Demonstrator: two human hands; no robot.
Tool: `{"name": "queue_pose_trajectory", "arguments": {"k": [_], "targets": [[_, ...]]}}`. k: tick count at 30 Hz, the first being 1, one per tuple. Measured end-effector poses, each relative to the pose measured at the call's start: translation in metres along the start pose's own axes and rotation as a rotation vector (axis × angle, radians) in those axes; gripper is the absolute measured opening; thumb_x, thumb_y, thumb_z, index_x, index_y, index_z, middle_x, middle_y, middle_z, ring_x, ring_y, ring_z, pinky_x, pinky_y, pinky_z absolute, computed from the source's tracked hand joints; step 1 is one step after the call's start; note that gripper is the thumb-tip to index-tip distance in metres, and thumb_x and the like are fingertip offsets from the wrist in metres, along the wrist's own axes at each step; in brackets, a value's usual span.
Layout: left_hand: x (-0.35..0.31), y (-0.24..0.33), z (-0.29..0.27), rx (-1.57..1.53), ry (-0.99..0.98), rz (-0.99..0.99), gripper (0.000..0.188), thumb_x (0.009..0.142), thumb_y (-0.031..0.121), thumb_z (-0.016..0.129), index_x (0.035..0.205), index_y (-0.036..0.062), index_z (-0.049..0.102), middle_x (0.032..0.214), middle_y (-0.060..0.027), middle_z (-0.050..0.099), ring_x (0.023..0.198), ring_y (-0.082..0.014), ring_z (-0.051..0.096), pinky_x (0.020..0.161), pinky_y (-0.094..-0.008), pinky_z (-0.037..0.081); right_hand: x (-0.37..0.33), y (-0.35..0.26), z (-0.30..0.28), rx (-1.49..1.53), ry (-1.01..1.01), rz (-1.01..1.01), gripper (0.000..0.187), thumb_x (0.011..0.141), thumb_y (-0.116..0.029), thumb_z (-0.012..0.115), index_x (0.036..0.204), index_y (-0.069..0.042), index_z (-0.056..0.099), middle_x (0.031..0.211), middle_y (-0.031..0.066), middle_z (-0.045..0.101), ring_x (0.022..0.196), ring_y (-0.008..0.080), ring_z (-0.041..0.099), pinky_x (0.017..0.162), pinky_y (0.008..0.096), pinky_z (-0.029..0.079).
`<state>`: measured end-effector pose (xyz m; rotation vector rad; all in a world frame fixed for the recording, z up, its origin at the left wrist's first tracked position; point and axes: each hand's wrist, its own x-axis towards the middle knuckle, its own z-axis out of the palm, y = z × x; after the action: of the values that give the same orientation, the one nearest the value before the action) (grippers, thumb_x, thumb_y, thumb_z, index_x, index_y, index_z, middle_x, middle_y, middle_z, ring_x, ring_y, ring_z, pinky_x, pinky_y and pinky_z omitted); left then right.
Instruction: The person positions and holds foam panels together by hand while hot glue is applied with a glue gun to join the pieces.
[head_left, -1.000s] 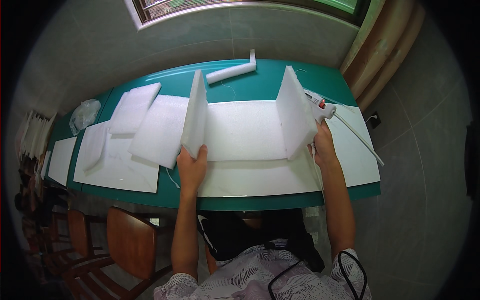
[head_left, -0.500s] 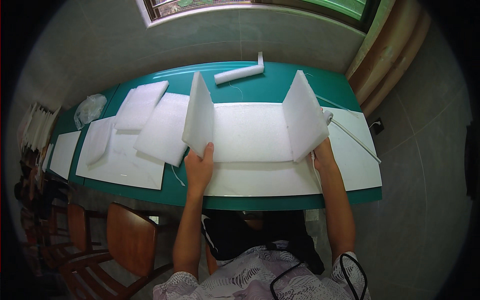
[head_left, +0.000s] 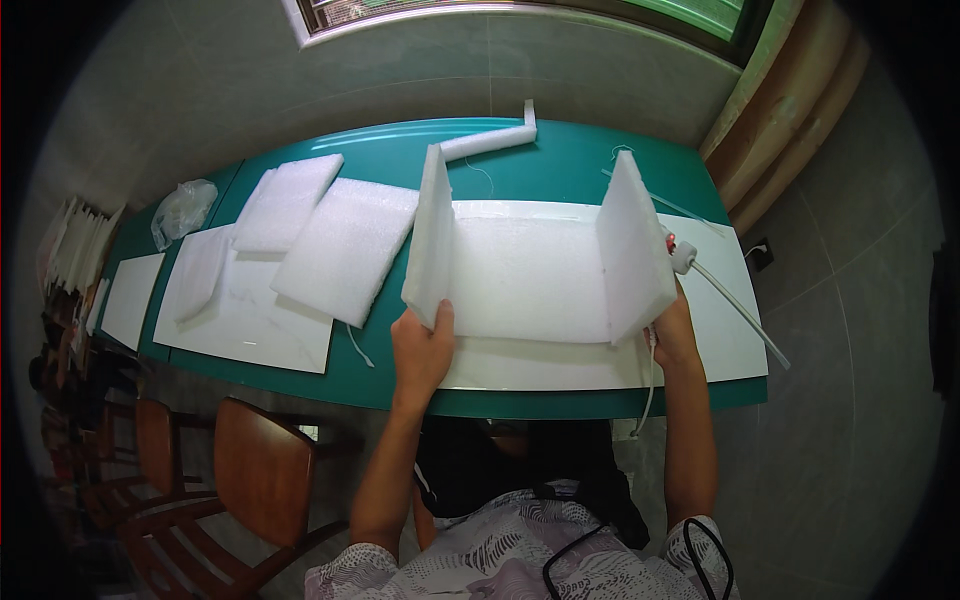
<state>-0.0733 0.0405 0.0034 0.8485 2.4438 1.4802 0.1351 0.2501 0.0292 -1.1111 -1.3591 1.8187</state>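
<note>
My left hand pinches the near corner of the left flap of the foam sheet. My right hand is mostly hidden behind the right flap, so I cannot tell how its fingers sit, only that it props that flap up. The sheet lies mid-table, on a white board, both ends raised and its middle flat.

I judge the grip thin: the foam is limp, so a flap could buckle or slip and flop back down. The right flap stands close to a white tool with a cord; a swing outward could knock it or snag the cord.

As for containers, I see only a crumpled clear bag at the far left of the table; its contents I cannot make out. More foam pads lie loose beside it.
</note>
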Motion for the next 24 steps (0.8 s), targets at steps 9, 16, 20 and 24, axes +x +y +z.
{"name": "queue_pose_trajectory", "arguments": {"k": [9, 16, 20, 24], "targets": [[-0.002, -0.001, -0.001, -0.153, 0.023, 0.033, 0.028, 0.091, 0.018, 0.063, 0.09, -0.0101, 0.064, 0.072, -0.0105, 0.066, 0.066, -0.0132, 0.056, 0.06, -0.0335, 0.045, -0.006, 0.033, -0.03, 0.162, 0.052, -0.052, 0.051, 0.098, -0.021, 0.056, 0.141, 0.001, 0.04, 0.126, 0.0132, 0.058, 0.111, 0.0196, 0.061, 0.092, 0.0334, 0.053], [-0.004, 0.004, -0.004, 0.065, -0.032, 0.089, 0.035, 0.093, 0.02, 0.06, 0.08, -0.0126, 0.063, 0.061, -0.0249, 0.061, 0.054, -0.0348, 0.064, 0.055, -0.0412, 0.048, -0.006, 0.036, -0.035, 0.142, 0.018, -0.072, 0.049, 0.097, -0.018, 0.06, 0.137, 0.003, 0.042, 0.125, 0.0148, 0.058, 0.108, 0.0207, 0.063, 0.089, 0.0339, 0.055], [-0.006, 0.011, -0.004, 0.178, -0.061, 0.068, 0.038, 0.094, 0.019, 0.058, 0.072, -0.0124, 0.061, 0.055, -0.0247, 0.057, 0.048, -0.0356, 0.061, 0.05, -0.0416, 0.045, -0.001, 0.046, -0.039, 0.163, 0.034, -0.084, 0.049, 0.096, -0.016, 0.061, 0.137, 0.003, 0.042, 0.123, 0.0148, 0.059, 0.108, 0.0208, 0.063, 0.089, 0.0341, 0.056], [-0.005, 0.01, -0.005, 0.195, -0.072, 0.059, 0.039, 0.095, 0.019, 0.058, 0.07, -0.0118, 0.06, 0.054, -0.0246, 0.057, 0.048, -0.0365, 0.061, 0.049, -0.0417, 0.045, -0.002, 0.045, -0.036, 0.207, 0.043, -0.094, 0.05, 0.095, -0.015, 0.062, 0.137, 0.003, 0.042, 0.123, 0.0142, 0.059, 0.108, 0.0203, 0.063, 0.088, 0.0339, 0.056]]}}
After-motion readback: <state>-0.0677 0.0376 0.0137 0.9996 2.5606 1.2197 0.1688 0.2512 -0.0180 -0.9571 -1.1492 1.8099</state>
